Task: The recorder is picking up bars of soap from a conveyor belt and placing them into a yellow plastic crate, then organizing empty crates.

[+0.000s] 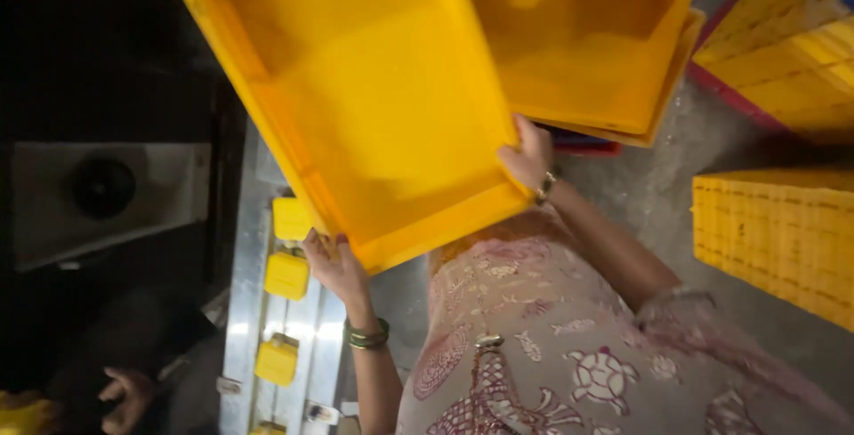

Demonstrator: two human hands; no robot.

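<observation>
Far left, bottom corner: another person's hand (124, 397), dim, resting low beside something yellow; what it holds cannot be told. Left of centre: a metal conveyor track (242, 328) running up the view, carrying a row of small yellow blocks (286, 275), one behind another, each well apart from the next. Above the track, in shadow: a pale grey machine housing with a dark round opening (102, 188). Centre: one large yellow plastic crate (374, 124), tilted steeply and lifted clear of any support, its open side toward the camera; it is empty. Left hand (331, 266), green bangles at the wrist, grips the crate's lower corner from beneath, fingers curled round the rim. Right hand (527, 157), wrist bracelet, clamps the crate's right-hand rim, fingers wrapped over the edge and thumb pressed outside. Both hands belong to the wearer, dressed in a pink patterned garment (551, 346). Right of centre, behind the held crate: a stack of nested yellow crates (587, 44), the top one empty, standing on a dark base on the concrete floor (658, 186). Far right: two piles of yellow lattice-sided crates (774, 230), contents not visible. Progress, as judged: one crate is in hand and in the air, not yet set down anywhere; the blocks on the track remain unloaded, and no crate in view holds anything.
</observation>
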